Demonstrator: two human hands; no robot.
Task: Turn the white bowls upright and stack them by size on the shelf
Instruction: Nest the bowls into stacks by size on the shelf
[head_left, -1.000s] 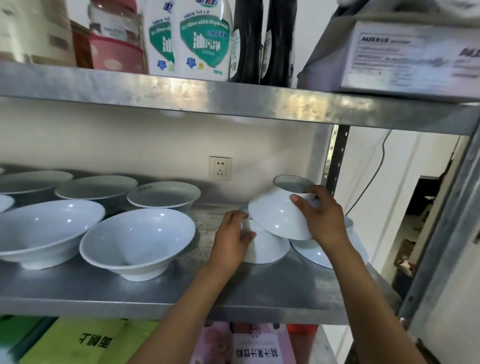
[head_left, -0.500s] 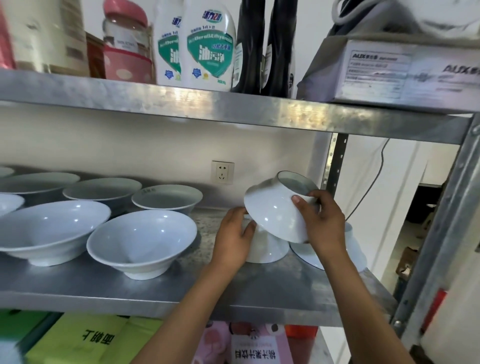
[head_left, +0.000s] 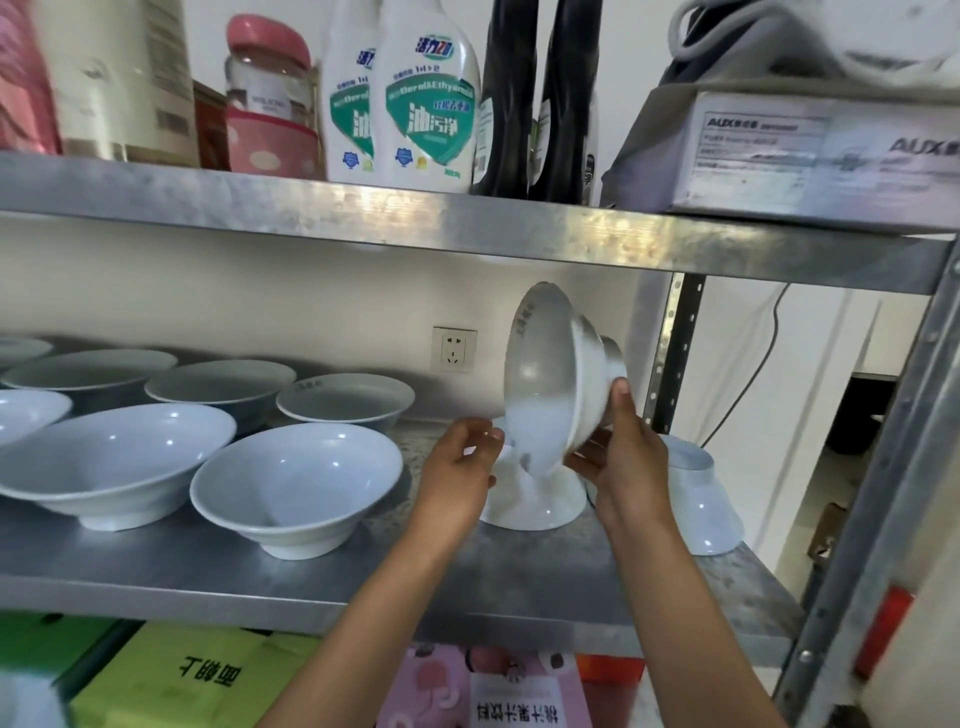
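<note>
White bowl (head_left: 550, 379) tipped sideways, gripped by right hand (head_left: 621, 457); left hand (head_left: 460, 467) open beside it

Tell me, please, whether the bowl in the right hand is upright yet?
Not yet: the held bowl is tipped on edge in the right hand, opening facing left.

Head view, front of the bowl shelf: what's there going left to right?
Wide upright bowl → second upright bowl → left hand → tilted bowl held by the right hand → upside-down bowl at the shelf's right end.
</note>
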